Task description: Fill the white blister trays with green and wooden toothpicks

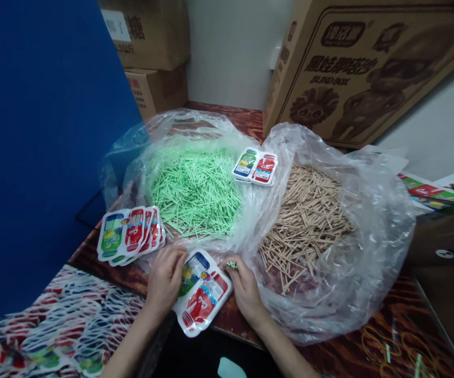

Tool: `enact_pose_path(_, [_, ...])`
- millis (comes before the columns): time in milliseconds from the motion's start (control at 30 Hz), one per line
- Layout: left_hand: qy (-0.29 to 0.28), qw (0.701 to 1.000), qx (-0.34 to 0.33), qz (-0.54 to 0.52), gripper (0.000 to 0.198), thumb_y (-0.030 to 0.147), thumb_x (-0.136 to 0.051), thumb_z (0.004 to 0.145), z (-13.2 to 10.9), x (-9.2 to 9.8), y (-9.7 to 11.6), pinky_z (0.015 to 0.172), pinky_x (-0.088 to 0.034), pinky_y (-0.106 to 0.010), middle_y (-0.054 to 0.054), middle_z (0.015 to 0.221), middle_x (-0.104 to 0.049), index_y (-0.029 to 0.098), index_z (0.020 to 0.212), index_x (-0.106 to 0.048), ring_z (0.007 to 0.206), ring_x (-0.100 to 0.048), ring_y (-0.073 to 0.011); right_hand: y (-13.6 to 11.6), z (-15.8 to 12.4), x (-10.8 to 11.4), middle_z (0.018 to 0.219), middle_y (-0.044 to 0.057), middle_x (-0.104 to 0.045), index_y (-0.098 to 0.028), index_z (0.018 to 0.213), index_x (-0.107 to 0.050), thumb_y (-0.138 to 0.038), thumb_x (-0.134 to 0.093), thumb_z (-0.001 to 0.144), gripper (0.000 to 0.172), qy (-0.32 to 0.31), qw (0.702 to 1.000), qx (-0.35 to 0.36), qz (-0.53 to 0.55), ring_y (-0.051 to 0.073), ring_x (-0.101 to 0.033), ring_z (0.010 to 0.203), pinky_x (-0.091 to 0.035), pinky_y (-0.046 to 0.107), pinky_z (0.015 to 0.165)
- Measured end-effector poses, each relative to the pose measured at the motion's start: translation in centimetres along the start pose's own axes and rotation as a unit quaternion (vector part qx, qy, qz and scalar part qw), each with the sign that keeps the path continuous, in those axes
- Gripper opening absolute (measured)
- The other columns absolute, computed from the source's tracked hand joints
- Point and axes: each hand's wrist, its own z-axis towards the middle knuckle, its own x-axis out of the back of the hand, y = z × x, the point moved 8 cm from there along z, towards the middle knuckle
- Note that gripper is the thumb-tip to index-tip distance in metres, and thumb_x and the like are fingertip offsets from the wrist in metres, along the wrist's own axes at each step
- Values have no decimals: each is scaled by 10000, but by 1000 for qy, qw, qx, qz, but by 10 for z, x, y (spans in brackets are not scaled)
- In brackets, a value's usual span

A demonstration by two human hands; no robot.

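Observation:
My left hand (165,276) is closed on the left edge of a twin bottle-shaped packet (203,300), printed green on one half and red "Cola" on the other. The packet lies tilted at the table's front edge, part of it jutting over. Just right of it, my right hand (245,287) pinches a small bundle of thin green sticks (232,264), ends facing up. Beyond both hands, a heap of loose green sticks (197,191) lies in an opened clear plastic bag. Further right, brown sticks (309,220) fill a second clear bag (384,236).
Several overlapping packets (126,236) lie at the left, with more packets (255,167) between the heaps. A blue panel (45,131) stands left. Many printed packets (73,325) cover the lower left. A large carton (360,68) stands behind; rubber bands (382,341) lie at right.

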Motion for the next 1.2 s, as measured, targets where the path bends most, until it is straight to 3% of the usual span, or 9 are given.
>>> enact_pose_path(167, [3,985,-15,173,288,343,-534,872,-16,-5,-1,820,-425,-410,-123,1030,-601,160,1085,-598,951,-529,-292,-1,0,0,834,20,-622,-223,856,-593,-276,-454,902,156,4,1000,-20,17,205,-587,852,-422,309,801])
enact_pose_path(267, [-6,978,-16,209,341,379,-563,853,-22,-7,-3,799,-417,-410,-116,1022,-597,165,1119,-571,925,-526,-296,5,-2,1,809,16,-623,-221,854,-596,-296,-458,907,166,8,999,-24,22,203,-590,844,-423,309,802])
enact_pose_path(500, [-34,987,13,154,239,376,-597,830,-25,-15,-14,790,-417,-402,-74,929,-600,192,980,-569,889,-538,-273,7,-4,3,871,30,-658,-231,858,-621,-314,-484,903,166,31,999,-17,41,213,-595,901,-430,334,862])
enact_pose_path(733, [-16,994,18,105,159,303,-618,804,-21,-17,-19,774,-427,-388,-55,894,-610,210,932,-598,869,-553,-256,2,-4,1,983,44,-690,-245,864,-618,-345,-513,902,149,36,994,-23,96,236,-597,1071,-384,393,1007])
enact_pose_path(967, [22,999,18,24,152,268,-518,870,-26,-17,-25,771,-472,-367,-68,882,-654,186,939,-626,859,-606,-233,-1,-5,4,971,46,-697,-238,866,-634,-318,-515,902,148,54,995,-14,86,231,-612,1056,-391,395,1005])
enact_pose_path(1200, [37,999,-26,13,192,296,-505,871,-23,-12,-24,746,-497,-368,-56,763,-663,204,798,-656,814,-630,-231,3,-3,4,927,39,-693,-242,844,-631,-350,-533,890,154,42,994,-16,100,229,-619,993,-416,393,970])
